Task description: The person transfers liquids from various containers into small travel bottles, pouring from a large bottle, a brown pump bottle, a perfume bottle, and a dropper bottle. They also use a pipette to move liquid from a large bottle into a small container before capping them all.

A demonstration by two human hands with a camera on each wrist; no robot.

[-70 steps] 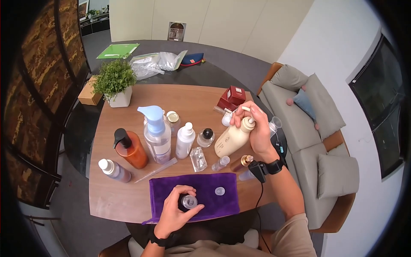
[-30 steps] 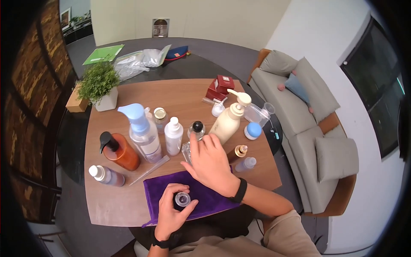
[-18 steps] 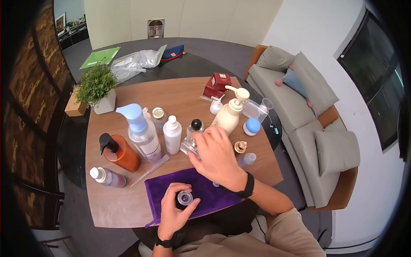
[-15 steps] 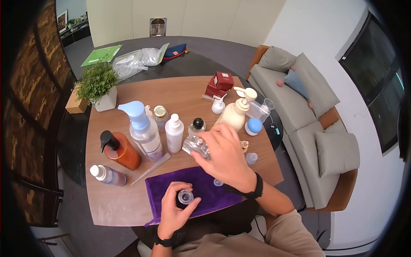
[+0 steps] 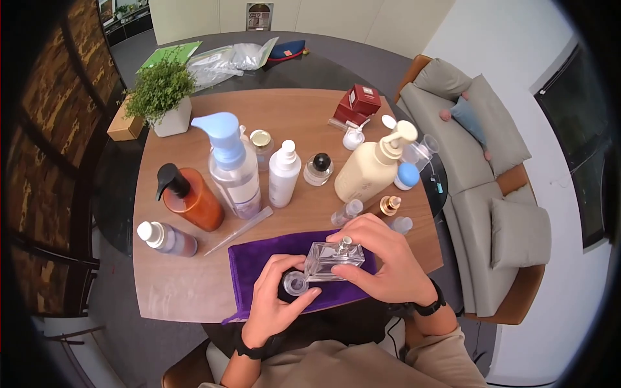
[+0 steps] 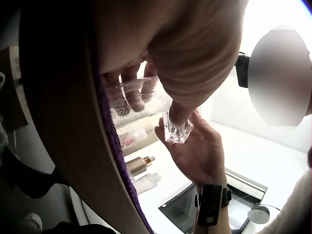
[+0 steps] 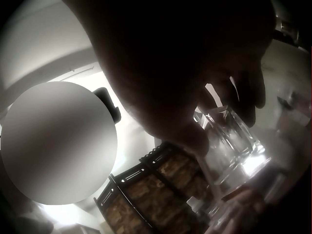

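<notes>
My left hand [image 5: 270,304] curls its fingers and thumb around a small clear bottle [image 5: 296,283] with a round mouth facing up, over the purple cloth [image 5: 248,255]. In the left wrist view that clear bottle [image 6: 139,92] shows past the fingers. A rectangular clear glass perfume bottle [image 5: 323,262] is gripped by my right hand [image 5: 393,264], thumb on the near side and fingers behind. Its silvery neck points up, and its left end is close beside the small bottle. The right wrist view shows the perfume bottle's thick glass [image 7: 231,139] below the fingers.
Behind the cloth stand an orange pump bottle [image 5: 197,200], a blue-topped pump bottle [image 5: 236,178], a white spray bottle [image 5: 283,178] and a cream pump bottle [image 5: 365,171]. Small vials [image 5: 349,211] stand close beyond my right hand. A clear stick [image 5: 239,231] lies left of them.
My right hand has left the cream pump bottle, taken hold of the perfume bottle among the others, and carried it back toward my left hand. The left hand keeps its grip.
</notes>
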